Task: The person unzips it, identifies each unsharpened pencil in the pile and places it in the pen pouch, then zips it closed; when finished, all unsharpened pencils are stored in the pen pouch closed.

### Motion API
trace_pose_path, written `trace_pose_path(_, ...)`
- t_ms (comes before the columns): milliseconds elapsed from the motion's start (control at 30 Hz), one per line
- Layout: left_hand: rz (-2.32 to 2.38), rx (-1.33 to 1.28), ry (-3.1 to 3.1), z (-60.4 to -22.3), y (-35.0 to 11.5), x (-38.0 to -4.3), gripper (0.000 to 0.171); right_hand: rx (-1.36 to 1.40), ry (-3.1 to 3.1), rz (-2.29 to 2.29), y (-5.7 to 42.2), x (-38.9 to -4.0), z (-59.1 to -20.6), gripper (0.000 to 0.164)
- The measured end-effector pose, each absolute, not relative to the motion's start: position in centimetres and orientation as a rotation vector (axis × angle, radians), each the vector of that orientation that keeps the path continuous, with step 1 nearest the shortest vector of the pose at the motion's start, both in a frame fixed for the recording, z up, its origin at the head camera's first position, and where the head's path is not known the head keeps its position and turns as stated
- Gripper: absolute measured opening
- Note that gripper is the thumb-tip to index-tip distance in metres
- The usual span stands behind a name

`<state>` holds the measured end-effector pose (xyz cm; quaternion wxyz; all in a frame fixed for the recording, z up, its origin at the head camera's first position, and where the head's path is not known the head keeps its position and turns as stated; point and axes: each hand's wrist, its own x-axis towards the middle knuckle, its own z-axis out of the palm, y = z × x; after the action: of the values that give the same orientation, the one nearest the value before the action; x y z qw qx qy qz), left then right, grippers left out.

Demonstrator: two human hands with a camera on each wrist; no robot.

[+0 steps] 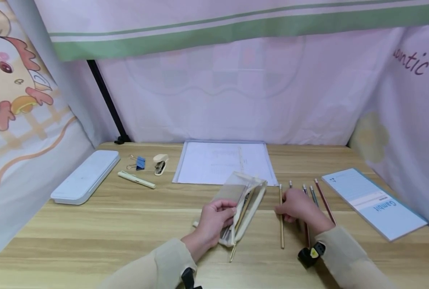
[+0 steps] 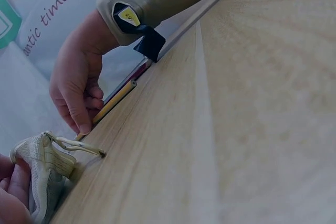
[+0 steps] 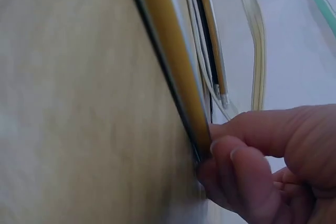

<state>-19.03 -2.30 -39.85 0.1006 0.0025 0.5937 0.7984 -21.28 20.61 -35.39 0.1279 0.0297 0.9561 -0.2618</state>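
My left hand (image 1: pixel 214 222) grips the near side of a pale mesh zipper pencil case (image 1: pixel 260 194), whose mouth gapes with pencils showing inside. A cord pull (image 2: pixel 79 146) hangs from its zipper. To the right, my right hand (image 1: pixel 301 206) pinches a yellow pencil (image 1: pixel 282 235) between thumb and fingers, low over the table. In the right wrist view the same yellow pencil (image 3: pixel 170 40) runs down to the fingertips. Under and beside that hand lie several more pencils, among them a dark red pencil (image 1: pixel 324 200) and a green pencil (image 1: pixel 314 196).
Behind the case lies a clear folder of paper (image 1: pixel 214 162). At left are a pale blue box (image 1: pixel 86 176), a light green pen (image 1: pixel 136 179), blue binder clips (image 1: pixel 140 163) and a cream stapler (image 1: pixel 160 163). A blue notepad (image 1: pixel 373 202) lies at right. Cloth walls surround the table.
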Motion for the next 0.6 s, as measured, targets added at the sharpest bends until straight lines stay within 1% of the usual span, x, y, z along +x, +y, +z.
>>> trace_pose_path(100, 2.352, 0.002, 1.759, -39.8, -2.3, -19.0, 0.021, 0.113, 2.73, -0.799, 20.8, -21.5, -35.5, 0.017)
trace_pose_path(200, 2.347, -0.009, 1.761, -39.8, -2.3, -19.1, 0.02, 0.147, 2.669, -0.926, 21.3, -21.7, -36.0, 0.021)
trace_pose_path(433, 2.342, -0.018, 1.759, -39.8, -2.3, -19.0, 0.021, 0.141, 2.473, -1.41, 22.4, -21.7, -37.2, 0.026)
trace_pose_path(533, 2.339, -0.017, 1.761, -39.7, -2.3, -18.9, 0.021, 0.123, 2.364, -1.614, 22.6, -21.4, -37.2, 0.037)
trace_pose_path(600, 2.339, -0.019, 1.765, -39.6, -2.3, -18.9, 0.021, 0.125, 2.283, -1.749, 22.4, -21.3, -37.1, 0.041)
